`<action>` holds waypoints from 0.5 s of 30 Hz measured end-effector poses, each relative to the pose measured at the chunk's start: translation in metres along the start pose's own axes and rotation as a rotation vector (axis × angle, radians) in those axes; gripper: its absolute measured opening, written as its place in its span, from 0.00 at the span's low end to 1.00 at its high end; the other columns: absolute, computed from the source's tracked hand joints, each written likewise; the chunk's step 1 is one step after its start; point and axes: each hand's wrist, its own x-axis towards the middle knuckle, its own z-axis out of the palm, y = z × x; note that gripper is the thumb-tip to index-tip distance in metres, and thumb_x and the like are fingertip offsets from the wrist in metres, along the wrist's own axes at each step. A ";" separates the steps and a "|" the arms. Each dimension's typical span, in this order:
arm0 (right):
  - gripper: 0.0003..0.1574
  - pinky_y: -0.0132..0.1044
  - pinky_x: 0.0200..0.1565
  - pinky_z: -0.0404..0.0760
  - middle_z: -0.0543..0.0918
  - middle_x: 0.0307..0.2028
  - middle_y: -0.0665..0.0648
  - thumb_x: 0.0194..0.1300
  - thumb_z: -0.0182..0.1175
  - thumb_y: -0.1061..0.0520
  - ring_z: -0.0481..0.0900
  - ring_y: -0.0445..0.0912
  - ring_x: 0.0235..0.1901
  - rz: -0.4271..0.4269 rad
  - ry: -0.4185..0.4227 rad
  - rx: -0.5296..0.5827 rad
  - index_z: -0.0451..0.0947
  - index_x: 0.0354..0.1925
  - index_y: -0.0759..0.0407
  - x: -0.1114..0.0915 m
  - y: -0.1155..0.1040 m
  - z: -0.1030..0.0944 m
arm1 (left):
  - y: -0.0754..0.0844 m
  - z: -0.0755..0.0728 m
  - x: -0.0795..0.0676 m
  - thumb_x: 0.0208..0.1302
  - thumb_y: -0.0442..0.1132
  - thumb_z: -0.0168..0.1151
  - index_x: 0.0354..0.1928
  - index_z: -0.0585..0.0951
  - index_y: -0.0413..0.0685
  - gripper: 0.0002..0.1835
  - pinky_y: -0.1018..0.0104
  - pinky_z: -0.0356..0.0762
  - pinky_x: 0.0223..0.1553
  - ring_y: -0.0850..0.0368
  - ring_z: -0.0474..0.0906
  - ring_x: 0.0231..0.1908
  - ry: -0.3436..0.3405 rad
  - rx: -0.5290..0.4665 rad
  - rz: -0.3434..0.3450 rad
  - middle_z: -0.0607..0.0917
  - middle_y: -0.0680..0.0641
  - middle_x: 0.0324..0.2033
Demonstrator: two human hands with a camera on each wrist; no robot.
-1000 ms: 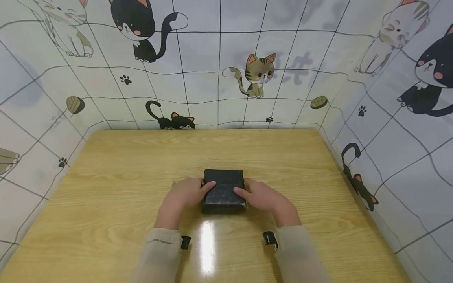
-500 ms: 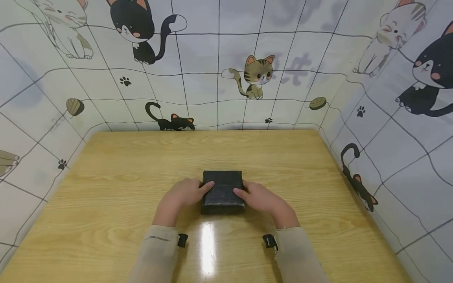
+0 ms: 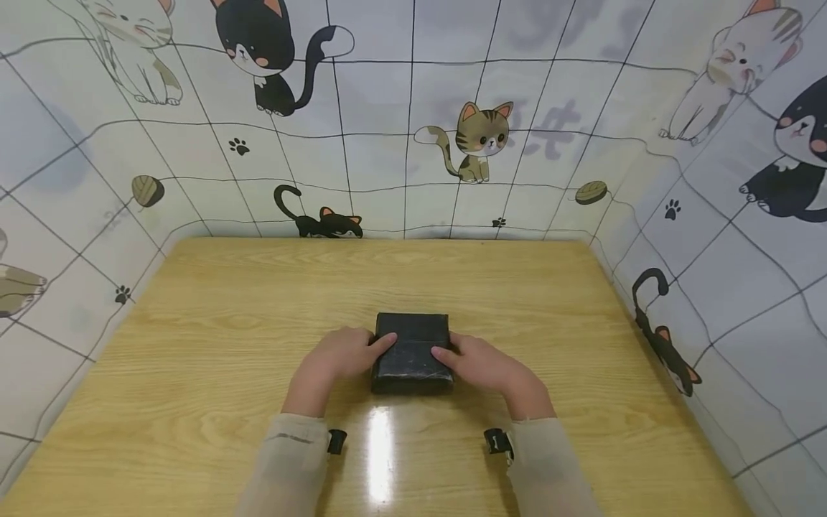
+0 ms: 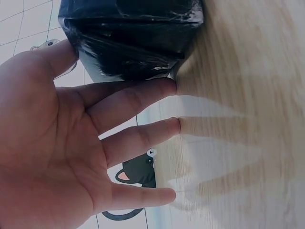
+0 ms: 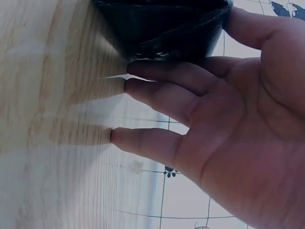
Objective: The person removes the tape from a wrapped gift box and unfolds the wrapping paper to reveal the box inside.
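A black box (image 3: 413, 359) wrapped in glossy, scuffed material rests on the wooden table. My left hand (image 3: 342, 357) is at its left side, thumb lying over the top edge. Opposite it, my right hand (image 3: 487, 366) touches the right side, thumb also on top. In the left wrist view, the straight fingers (image 4: 143, 138) spread down beside the box's wrapped end (image 4: 128, 47), tips at the tabletop. Straight fingers (image 5: 152, 140) likewise reach the table in the right wrist view, the nearest lying along the box's other end (image 5: 167, 36).
The wooden table (image 3: 258, 287) extends around the box on all sides. White walls (image 3: 381, 158) with a grid and cartoon cats border its back and sides. A bright reflection lies in front of the box. Dark straps show at both sleeve cuffs.
The whole head view shifts slightly to the right. Both hands and the box keep the same placement relative to each other.
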 end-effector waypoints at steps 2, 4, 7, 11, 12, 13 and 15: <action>0.40 0.59 0.76 0.70 0.76 0.74 0.63 0.86 0.48 0.40 0.73 0.56 0.75 -0.005 -0.006 -0.019 0.61 0.82 0.61 0.000 0.001 -0.002 | 0.002 0.000 0.000 0.82 0.68 0.42 0.47 0.86 0.45 0.36 0.52 0.78 0.47 0.51 0.80 0.37 0.006 0.002 0.005 0.86 0.45 0.37; 0.40 0.59 0.75 0.71 0.77 0.73 0.63 0.86 0.47 0.39 0.75 0.55 0.73 -0.008 -0.003 -0.040 0.61 0.82 0.61 -0.001 0.000 -0.003 | 0.005 -0.002 0.000 0.83 0.67 0.42 0.46 0.86 0.45 0.35 0.52 0.79 0.47 0.51 0.80 0.36 0.015 0.004 0.018 0.86 0.45 0.37; 0.39 0.59 0.73 0.73 0.80 0.70 0.63 0.87 0.46 0.40 0.78 0.54 0.69 -0.019 0.001 -0.063 0.61 0.82 0.61 -0.002 -0.001 -0.004 | 0.009 -0.002 -0.002 0.85 0.63 0.42 0.41 0.86 0.44 0.33 0.52 0.79 0.46 0.51 0.80 0.34 0.026 0.004 0.038 0.85 0.45 0.34; 0.41 0.59 0.73 0.73 0.79 0.71 0.65 0.86 0.48 0.42 0.77 0.55 0.70 -0.061 0.050 -0.039 0.55 0.83 0.62 -0.003 -0.003 -0.004 | 0.012 -0.001 -0.005 0.85 0.60 0.44 0.47 0.86 0.39 0.32 0.51 0.82 0.50 0.48 0.85 0.39 0.034 -0.082 0.052 0.89 0.41 0.38; 0.42 0.60 0.74 0.72 0.77 0.73 0.65 0.86 0.49 0.43 0.75 0.57 0.73 -0.074 0.071 -0.024 0.53 0.84 0.62 -0.004 -0.004 -0.005 | 0.013 -0.001 -0.006 0.85 0.60 0.45 0.54 0.84 0.36 0.32 0.49 0.83 0.54 0.46 0.88 0.45 0.045 -0.118 0.058 0.90 0.38 0.44; 0.45 0.62 0.75 0.70 0.74 0.75 0.66 0.85 0.50 0.42 0.73 0.58 0.75 -0.081 0.095 -0.016 0.50 0.85 0.62 -0.006 -0.005 -0.007 | 0.013 -0.001 -0.007 0.84 0.59 0.48 0.62 0.80 0.34 0.33 0.47 0.83 0.58 0.44 0.88 0.51 0.063 -0.156 0.062 0.89 0.36 0.51; 0.48 0.64 0.77 0.66 0.69 0.79 0.66 0.84 0.53 0.42 0.65 0.60 0.80 -0.093 0.152 0.020 0.46 0.86 0.58 -0.009 -0.007 -0.011 | 0.015 -0.002 -0.009 0.82 0.57 0.54 0.76 0.68 0.33 0.37 0.43 0.80 0.66 0.40 0.84 0.63 0.117 -0.232 0.079 0.84 0.33 0.64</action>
